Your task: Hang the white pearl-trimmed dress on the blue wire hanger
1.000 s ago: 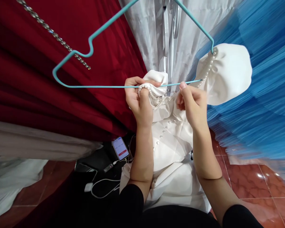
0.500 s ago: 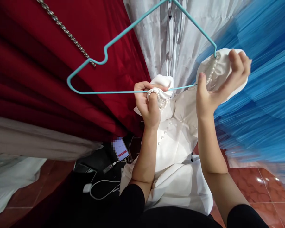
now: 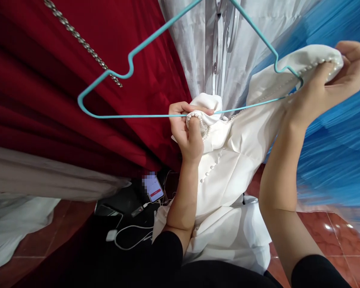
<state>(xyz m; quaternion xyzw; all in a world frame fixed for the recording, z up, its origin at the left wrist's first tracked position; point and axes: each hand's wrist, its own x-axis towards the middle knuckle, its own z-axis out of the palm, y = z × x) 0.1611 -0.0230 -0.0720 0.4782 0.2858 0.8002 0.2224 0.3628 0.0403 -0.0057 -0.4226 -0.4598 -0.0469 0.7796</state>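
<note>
A white dress [image 3: 225,172] with pearl trim and small buttons hangs down in front of me. My left hand [image 3: 189,128] is closed on one pearl-edged shoulder of it and on the bottom bar of a light-blue hanger [image 3: 132,116]. At the right, my right hand [image 3: 327,86] grips the pearl edge of the other shoulder and stretches it outward. The hanger's right end sits inside that shoulder, partly hidden by cloth and hand. Its left end is bare, in front of red cloth.
Red cloth [image 3: 144,48] with a metal chain [image 3: 84,44] hangs at the left, blue tulle [image 3: 342,152] at the right, and white cloth [image 3: 192,44] behind. A lit phone [image 3: 154,188] and white cables [image 3: 129,230] lie below on something black.
My right hand has moved right and slightly up, pulling the shoulder over the hanger's right end. Its fingers have closed on the pearl edge. My left hand has stayed in place.
</note>
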